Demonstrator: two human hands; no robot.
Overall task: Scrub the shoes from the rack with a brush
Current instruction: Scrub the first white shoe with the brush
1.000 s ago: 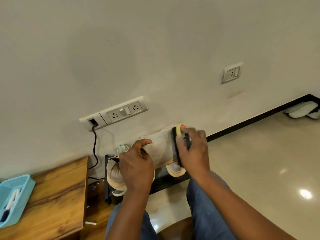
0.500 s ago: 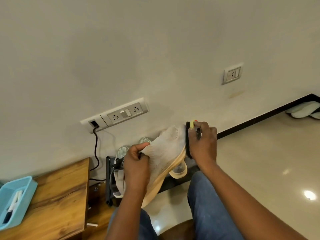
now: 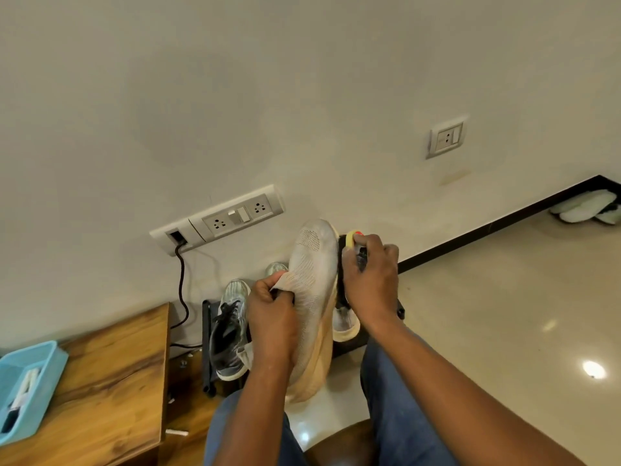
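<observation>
A cream knit shoe (image 3: 312, 280) with a pale orange sole points away from me, toe up toward the wall. My left hand (image 3: 270, 317) grips its collar. My right hand (image 3: 371, 277) holds a black-bristled brush (image 3: 349, 243) with a yellow handle end, its bristles against the shoe's right side. Below stands the low black shoe rack (image 3: 206, 348) with a grey and black laced sneaker (image 3: 228, 331) on it and another cream shoe (image 3: 344, 326) partly hidden behind my hands.
A wooden table (image 3: 100, 381) at the left carries a light blue tray (image 3: 30, 381). A wall socket strip (image 3: 221, 218) with a black cable (image 3: 181, 287) hangs above the rack. White slippers (image 3: 584, 206) lie at the far right by the black skirting. My jeans-clad knees frame the glossy floor.
My left hand has turned the shoe from lying sideways to pointing toe-up and away. My right hand and brush moved right and up along its side.
</observation>
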